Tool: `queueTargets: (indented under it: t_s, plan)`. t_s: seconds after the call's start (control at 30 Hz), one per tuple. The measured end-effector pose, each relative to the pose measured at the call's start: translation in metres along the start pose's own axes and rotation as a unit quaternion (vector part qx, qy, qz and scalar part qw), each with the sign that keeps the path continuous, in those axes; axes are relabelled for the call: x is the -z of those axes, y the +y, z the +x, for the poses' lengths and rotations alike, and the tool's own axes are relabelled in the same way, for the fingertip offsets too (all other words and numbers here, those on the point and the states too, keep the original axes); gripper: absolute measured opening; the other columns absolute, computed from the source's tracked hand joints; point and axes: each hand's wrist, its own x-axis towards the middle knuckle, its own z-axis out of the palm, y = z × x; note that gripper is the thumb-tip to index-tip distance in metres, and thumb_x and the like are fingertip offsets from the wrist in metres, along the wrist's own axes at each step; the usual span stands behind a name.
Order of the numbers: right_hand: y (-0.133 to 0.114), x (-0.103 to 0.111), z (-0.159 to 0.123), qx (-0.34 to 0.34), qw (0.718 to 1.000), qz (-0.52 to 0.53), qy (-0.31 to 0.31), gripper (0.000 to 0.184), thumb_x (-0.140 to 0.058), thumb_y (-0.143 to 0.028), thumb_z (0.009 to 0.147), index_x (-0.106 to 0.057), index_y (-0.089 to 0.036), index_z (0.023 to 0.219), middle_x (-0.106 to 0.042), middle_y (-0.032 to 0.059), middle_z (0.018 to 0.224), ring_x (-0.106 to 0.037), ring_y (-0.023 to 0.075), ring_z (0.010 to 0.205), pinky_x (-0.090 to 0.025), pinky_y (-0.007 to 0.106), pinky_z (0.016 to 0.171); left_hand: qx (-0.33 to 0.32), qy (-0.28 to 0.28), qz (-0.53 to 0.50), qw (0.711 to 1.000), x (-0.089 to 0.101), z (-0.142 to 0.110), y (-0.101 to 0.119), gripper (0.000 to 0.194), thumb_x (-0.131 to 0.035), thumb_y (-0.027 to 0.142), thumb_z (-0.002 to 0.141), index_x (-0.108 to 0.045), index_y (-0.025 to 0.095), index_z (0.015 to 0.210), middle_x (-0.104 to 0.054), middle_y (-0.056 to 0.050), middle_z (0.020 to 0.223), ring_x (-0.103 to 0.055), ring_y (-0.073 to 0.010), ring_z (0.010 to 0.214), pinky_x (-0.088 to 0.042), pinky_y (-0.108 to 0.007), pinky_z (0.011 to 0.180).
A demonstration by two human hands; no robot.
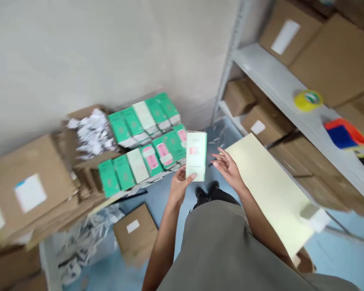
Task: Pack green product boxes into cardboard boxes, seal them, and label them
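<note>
In the middle of the head view a pale white-green carton with a small pink and red print stands upright in my left hand, gripped near its lower left corner. My right hand hovers to the right of the carton, not touching it, with its fingers apart. A thin dark mark shows by its fingertips; I cannot make out what it is. Left of the carton, green boxes lie in two rows on a table, some with pink windows or pale tops.
Behind the boxes' left end sits an open carton of white paper scraps; a large cardboard box is further left. At right, a cream board leans by metal shelving with boxes and yellow tape. A flat cardboard box rests low.
</note>
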Motion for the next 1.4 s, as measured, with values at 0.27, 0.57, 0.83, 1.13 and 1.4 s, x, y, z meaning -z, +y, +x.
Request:
queueTargets:
  t_s: [0.27, 0.57, 0.83, 1.13, 1.4]
  plan:
    - [-0.013, 0.102, -0.100, -0.002, 0.912, -0.147, 0.382, 0.107, -0.091, -0.063, 0.091, -0.042, -0.034, 0.181, -0.053, 0.0173, 0.177, -0.066, 0.0379, 0.144, -0.063, 0.053, 0.117, 0.075, -0.254, 0.202, 0.943, -0.131, -0.011, -0.070, 0.081, -0.107, 0.047, 0.061, -0.070, 0.023, 0.129, -0.077, -0.013, 0.133, -0.076, -0.0325, 0.123, -0.063, -0.046, 0.106]
    - [-0.001, 0.178, -0.165, 0.008, 0.835, -0.038, 0.549, 0.066, -0.082, -0.063, 0.094, -0.068, -0.030, 0.150, -0.055, 0.0140, 0.174, -0.075, 0.0283, 0.123, -0.069, 0.037, 0.090, 0.038, -0.438, 0.271, 0.857, -0.222, -0.029, -0.073, 0.065, -0.097, 0.060, 0.080, -0.070, 0.025, 0.128, -0.075, -0.014, 0.138, -0.071, -0.0343, 0.137, -0.063, -0.045, 0.110]
    - [0.022, 0.268, -0.200, 0.026, 0.829, 0.063, 0.556, 0.071, -0.074, -0.069, 0.096, -0.066, -0.030, 0.156, -0.064, 0.0121, 0.167, -0.079, 0.0285, 0.114, -0.066, 0.035, 0.080, 0.174, -0.490, 0.279, 0.808, -0.299, -0.042, -0.093, 0.059, -0.095, 0.068, 0.082, -0.075, 0.025, 0.117, -0.081, -0.013, 0.132, -0.077, -0.0329, 0.124, -0.063, -0.037, 0.095]
    - [0.059, 0.346, -0.237, 0.010, 0.834, 0.112, 0.541, 0.067, -0.076, -0.067, 0.096, -0.066, -0.033, 0.153, -0.058, 0.0123, 0.174, -0.077, 0.0297, 0.123, -0.067, 0.037, 0.089, 0.227, -0.469, 0.320, 0.791, -0.373, -0.073, -0.152, 0.059, -0.099, 0.062, 0.078, -0.077, 0.024, 0.117, -0.083, -0.012, 0.124, -0.079, -0.0326, 0.117, -0.066, -0.042, 0.098]
    - [0.080, 0.384, -0.257, -0.024, 0.826, 0.154, 0.541, 0.083, -0.069, -0.080, 0.101, -0.060, -0.032, 0.168, -0.058, 0.0125, 0.176, -0.065, 0.0349, 0.152, -0.060, 0.049, 0.121, 0.224, -0.448, 0.374, 0.781, -0.416, -0.084, -0.191, 0.068, -0.110, 0.055, 0.059, -0.076, 0.025, 0.109, -0.083, -0.015, 0.131, -0.079, -0.0385, 0.126, -0.067, -0.050, 0.105]
